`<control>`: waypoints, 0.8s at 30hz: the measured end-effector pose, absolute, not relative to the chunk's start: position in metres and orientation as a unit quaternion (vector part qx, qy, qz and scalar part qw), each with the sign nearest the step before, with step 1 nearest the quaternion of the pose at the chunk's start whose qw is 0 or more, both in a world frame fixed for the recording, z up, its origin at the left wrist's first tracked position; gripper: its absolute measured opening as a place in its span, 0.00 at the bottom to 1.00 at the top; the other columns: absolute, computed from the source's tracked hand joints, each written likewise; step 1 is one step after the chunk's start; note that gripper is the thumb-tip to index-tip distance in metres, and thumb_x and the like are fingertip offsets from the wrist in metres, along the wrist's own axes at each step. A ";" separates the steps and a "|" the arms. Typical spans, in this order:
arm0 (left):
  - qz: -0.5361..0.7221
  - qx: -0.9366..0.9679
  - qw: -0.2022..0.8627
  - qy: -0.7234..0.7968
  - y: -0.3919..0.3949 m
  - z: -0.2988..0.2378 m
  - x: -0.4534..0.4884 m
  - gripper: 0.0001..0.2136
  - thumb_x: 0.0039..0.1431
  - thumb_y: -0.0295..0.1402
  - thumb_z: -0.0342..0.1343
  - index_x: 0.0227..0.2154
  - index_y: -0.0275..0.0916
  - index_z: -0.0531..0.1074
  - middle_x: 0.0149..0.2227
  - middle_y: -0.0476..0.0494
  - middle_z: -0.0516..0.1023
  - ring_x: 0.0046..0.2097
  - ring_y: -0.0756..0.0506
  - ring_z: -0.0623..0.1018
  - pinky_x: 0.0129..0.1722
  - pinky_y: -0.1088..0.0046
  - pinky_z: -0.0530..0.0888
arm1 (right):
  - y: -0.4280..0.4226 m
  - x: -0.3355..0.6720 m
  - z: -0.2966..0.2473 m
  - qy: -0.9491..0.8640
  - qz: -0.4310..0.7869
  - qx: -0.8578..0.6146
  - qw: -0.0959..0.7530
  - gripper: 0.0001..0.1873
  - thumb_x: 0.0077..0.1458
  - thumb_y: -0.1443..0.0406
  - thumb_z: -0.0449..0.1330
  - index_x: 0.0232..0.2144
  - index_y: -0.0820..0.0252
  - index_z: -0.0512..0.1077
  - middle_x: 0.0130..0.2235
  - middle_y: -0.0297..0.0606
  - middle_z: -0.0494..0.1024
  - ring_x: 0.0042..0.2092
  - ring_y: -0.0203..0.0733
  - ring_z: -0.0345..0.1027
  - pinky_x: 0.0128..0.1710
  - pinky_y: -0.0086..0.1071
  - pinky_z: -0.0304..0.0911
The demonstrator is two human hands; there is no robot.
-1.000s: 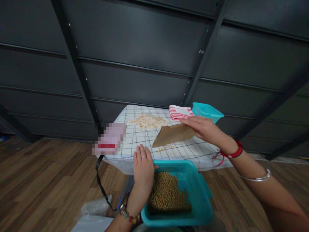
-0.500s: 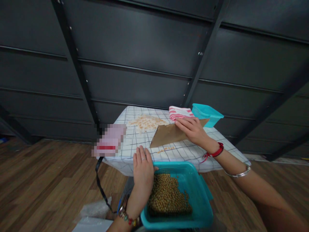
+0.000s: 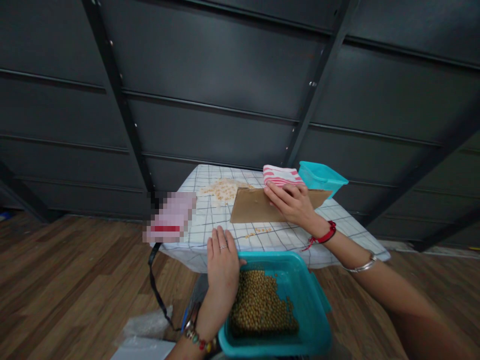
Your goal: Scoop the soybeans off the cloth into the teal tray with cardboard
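Observation:
My right hand [image 3: 290,202] grips a brown piece of cardboard [image 3: 249,206] by its upper edge, holding it tilted on its long edge over the table. Fingers stretched, my left hand [image 3: 224,260] lies over the left rim of a teal plastic basin [image 3: 313,305], thumb over the rim. Inside the basin are many small round yellow-brown beans [image 3: 262,302]. A short row of loose beans [image 3: 258,231] lies on the cloth between cardboard and basin. Behind the cardboard a pale heap [image 3: 225,190] dotted with beans spreads over the cloth, partly hidden.
A white checked cloth [image 3: 189,175] covers the table. A folded pink-and-white striped towel [image 3: 283,175] and a second teal container [image 3: 322,175] stand at the back right. At the left edge lies a blurred pink object [image 3: 172,212] with a black strap [image 3: 153,280] hanging down.
My right hand has shifted slightly left, and the cardboard has turned so its lower edge lies straighter and farther from the loose beans. My left hand has stayed on the basin.

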State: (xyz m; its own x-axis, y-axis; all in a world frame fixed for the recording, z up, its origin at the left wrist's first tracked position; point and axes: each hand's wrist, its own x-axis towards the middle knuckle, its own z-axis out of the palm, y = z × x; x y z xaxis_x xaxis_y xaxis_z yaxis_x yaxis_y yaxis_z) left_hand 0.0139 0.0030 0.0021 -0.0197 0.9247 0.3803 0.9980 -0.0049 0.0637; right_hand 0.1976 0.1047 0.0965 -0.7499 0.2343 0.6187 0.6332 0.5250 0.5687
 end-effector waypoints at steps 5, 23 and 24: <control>-0.156 -0.690 0.123 -0.696 0.003 0.002 0.014 0.26 0.47 0.31 0.56 0.50 0.24 0.63 0.54 0.22 0.64 0.56 0.33 0.64 0.53 0.54 0.65 | 0.103 0.194 0.102 -0.841 -0.414 -0.263 0.230 0.39 0.55 0.69 0.50 0.62 0.50 0.33 0.52 0.31 0.69 0.39 0.44 0.57 0.38 0.39 0.51; -0.153 -0.692 0.127 -0.694 0.004 -0.002 0.013 0.26 0.49 0.31 0.53 0.51 0.24 0.62 0.56 0.21 0.61 0.57 0.33 0.63 0.53 0.54 0.63 | 0.066 0.193 0.122 -0.876 -0.366 -0.223 0.222 0.39 0.55 0.70 0.49 0.62 0.56 0.31 0.53 0.34 0.68 0.38 0.43 0.57 0.36 0.37 0.51; -0.155 -0.692 0.127 -0.693 0.004 -0.003 0.013 0.25 0.49 0.32 0.52 0.51 0.24 0.62 0.56 0.21 0.61 0.57 0.33 0.63 0.53 0.54 0.63 | 0.064 0.193 0.122 -0.877 -0.361 -0.225 0.222 0.39 0.55 0.70 0.49 0.62 0.55 0.31 0.53 0.34 0.68 0.38 0.43 0.57 0.36 0.37 0.52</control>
